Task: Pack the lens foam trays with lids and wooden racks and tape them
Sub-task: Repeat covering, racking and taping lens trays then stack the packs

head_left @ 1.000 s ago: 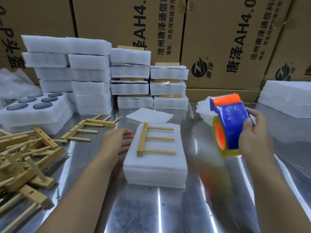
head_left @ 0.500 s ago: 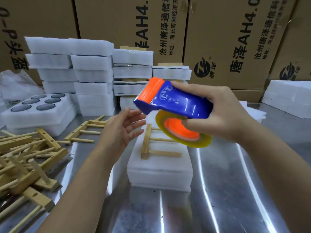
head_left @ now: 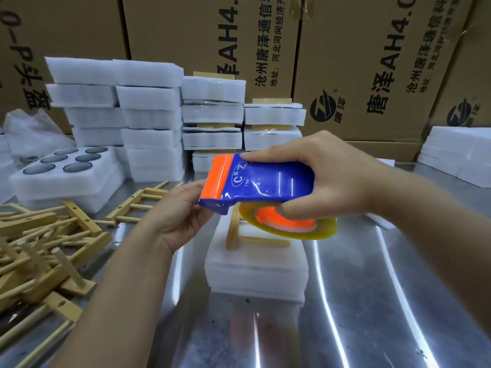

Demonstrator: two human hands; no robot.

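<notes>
While lidded foam tray (head_left: 255,269) with wooden rack (head_left: 232,232) sits untaped on the bench (head_left: 372,301), right hand (head_left: 332,179) grips tape dispenser (head_left: 260,181) above it; left hand (head_left: 180,213) meets its cutter, grip unclear. Taped packs (head_left: 212,112), 12 o'clock; open lens tray (head_left: 66,168), 10 o'clock.

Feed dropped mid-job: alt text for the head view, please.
The right hand grips a blue-and-orange tape dispenser above a lidded foam tray topped with a wooden rack; the left hand touches the dispenser's orange cutter end. Behind, taped trays sit stacked.

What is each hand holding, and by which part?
Right hand grips the tape dispenser by its blue body; left hand meets its orange cutter end, grip unclear.
</notes>
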